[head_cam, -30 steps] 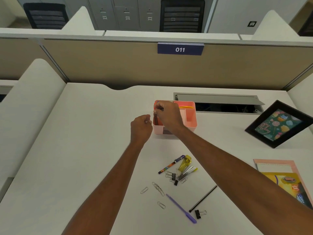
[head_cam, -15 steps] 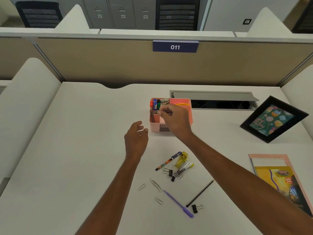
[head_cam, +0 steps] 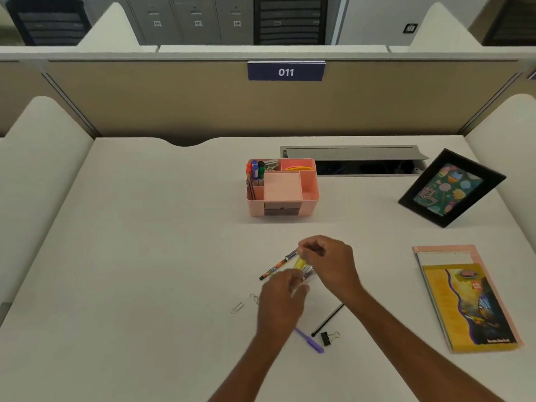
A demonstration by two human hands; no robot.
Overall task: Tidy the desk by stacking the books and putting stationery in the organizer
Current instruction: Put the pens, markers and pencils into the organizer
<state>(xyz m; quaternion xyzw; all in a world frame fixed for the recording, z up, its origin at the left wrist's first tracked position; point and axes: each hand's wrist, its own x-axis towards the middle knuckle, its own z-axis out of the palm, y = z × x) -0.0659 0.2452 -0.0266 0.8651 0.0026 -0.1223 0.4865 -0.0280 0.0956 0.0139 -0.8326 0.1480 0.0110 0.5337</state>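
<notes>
The pink organizer (head_cam: 311, 195) stands mid-desk with several pens (head_cam: 255, 172) upright in its left slot. My right hand (head_cam: 330, 264) is over the loose stationery, its fingertips pinching the purple cap end of a patterned pen (head_cam: 275, 268) that lies on the desk. My left hand (head_cam: 282, 298) hovers just below, fingers curled over yellow highlighters (head_cam: 298, 262) and clips; blur hides whether it holds anything. A purple pen (head_cam: 311, 342), a black pencil (head_cam: 327, 319), a black binder clip (head_cam: 326, 338) and a paper clip (head_cam: 237, 308) lie around. Stacked books (head_cam: 470, 300) lie at the right.
A black photo frame (head_cam: 451, 188) leans at the back right. An open grey cable tray (head_cam: 353, 153) sits behind the organizer. A beige partition with an "011" label (head_cam: 285, 71) closes the back; white side panels flank the desk.
Both hands have left the organizer and come down toward me to the pile of loose stationery. The organizer's compartments are now uncovered.
</notes>
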